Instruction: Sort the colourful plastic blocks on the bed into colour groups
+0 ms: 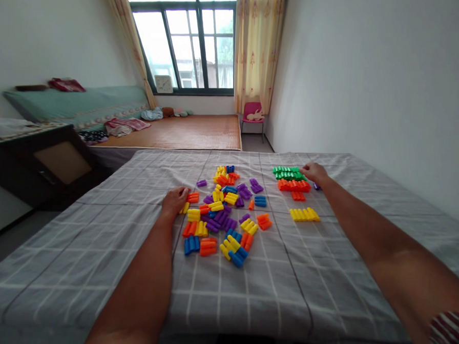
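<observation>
Small ribbed plastic blocks, each like several short tubes joined side by side, lie on the cloth. My left hand (175,200) rests at the left edge of a mixed pile, fingers curled beside an orange block (193,197) and a yellow block (185,207); what is in its fingers is hidden. Over at the right, my right hand (314,173) pinches at the right end of the green blocks (288,173), which lie in rows. Below these are a row of orange blocks (293,185) and a row of yellow blocks (304,214). A purple block (316,187) shows partly beneath my right wrist.
Purple blocks (220,220), blue blocks (192,245) and others overlap in the pile between my arms. A grey checked cloth (261,297) covers the table. Beyond it stand a bed (201,132), a pink chair (252,110) and a dark cabinet (53,157).
</observation>
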`<state>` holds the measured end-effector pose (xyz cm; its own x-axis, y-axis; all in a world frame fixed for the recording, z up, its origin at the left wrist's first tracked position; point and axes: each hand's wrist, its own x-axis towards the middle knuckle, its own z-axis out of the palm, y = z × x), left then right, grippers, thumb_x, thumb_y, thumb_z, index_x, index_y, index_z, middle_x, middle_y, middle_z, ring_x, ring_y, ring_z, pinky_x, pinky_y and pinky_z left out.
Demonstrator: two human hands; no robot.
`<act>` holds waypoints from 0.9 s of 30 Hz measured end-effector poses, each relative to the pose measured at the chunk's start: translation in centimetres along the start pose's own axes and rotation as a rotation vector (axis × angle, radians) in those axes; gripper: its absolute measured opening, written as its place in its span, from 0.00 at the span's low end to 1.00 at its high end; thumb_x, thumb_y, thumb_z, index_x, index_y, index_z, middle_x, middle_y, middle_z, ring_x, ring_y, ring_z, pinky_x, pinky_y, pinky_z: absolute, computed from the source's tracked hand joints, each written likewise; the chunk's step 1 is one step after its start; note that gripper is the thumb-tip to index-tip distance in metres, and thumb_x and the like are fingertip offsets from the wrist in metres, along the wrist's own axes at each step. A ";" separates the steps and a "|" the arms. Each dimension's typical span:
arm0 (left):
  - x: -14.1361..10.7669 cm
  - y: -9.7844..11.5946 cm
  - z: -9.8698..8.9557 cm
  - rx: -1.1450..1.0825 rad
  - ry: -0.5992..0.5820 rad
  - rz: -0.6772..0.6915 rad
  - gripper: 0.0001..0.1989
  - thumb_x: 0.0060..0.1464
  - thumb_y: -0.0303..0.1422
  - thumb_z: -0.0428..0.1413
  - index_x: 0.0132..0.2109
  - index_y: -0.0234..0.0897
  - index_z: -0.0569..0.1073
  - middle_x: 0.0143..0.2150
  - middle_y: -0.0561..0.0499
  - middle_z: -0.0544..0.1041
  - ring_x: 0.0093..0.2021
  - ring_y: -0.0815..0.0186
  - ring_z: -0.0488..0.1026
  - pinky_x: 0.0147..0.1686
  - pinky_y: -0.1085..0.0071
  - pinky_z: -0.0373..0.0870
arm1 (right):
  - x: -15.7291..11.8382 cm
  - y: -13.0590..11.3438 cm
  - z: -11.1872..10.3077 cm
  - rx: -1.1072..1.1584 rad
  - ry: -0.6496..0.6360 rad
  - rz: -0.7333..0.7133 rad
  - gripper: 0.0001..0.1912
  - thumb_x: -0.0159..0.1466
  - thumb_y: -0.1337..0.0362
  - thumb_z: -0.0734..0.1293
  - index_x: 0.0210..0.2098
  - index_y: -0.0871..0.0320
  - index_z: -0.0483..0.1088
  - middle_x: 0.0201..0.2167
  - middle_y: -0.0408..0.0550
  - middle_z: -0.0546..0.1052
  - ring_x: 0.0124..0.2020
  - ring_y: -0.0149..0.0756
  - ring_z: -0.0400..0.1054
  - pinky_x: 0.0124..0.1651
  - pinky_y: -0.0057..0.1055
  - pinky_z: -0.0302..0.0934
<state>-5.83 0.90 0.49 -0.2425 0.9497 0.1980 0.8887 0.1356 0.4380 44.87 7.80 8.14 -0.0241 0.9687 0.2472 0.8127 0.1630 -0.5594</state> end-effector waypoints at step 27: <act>-0.7 0.5 0.3 -0.001 0.046 0.019 0.19 0.60 0.41 0.45 0.46 0.40 0.79 0.42 0.47 0.80 0.41 0.63 0.72 0.35 0.71 0.60 | -12.6 -21.8 12.2 -0.561 -0.372 -1.291 0.10 0.66 0.65 0.61 0.45 0.55 0.70 0.46 0.52 0.72 0.47 0.44 0.61 0.44 0.41 0.53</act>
<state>-5.08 0.34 0.33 -0.2430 0.9381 0.2468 0.8929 0.1169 0.4349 20.38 -5.63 7.54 -0.9749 0.2129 0.0645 0.2225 0.9317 0.2870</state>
